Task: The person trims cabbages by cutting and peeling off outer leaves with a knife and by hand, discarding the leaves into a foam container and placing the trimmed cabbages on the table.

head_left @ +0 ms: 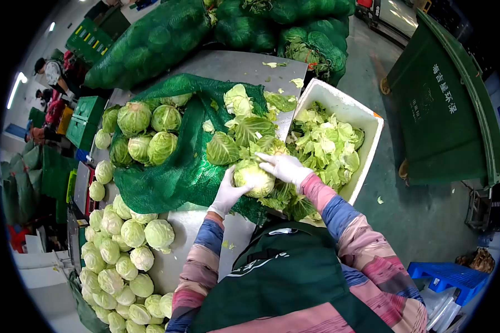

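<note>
Through my head view, I have the cabbage (pixel 254 178) near the centre, over the edge of the green net (pixel 197 176). My gloved left hand (pixel 228 193) grasps its nine o'clock side, fingers and thumb curved around it. My gloved right hand (pixel 285 168) reaches in from two o'clock, fingers extended over its upper edge; I cannot tell whether they pinch a leaf. Loose leaves (pixel 253 130) lie at twelve, a white box (pixel 368 158) of leaves at two, netted cabbages (pixel 144 133) at ten, and a pale cabbage pile (pixel 126 266) at eight.
</note>
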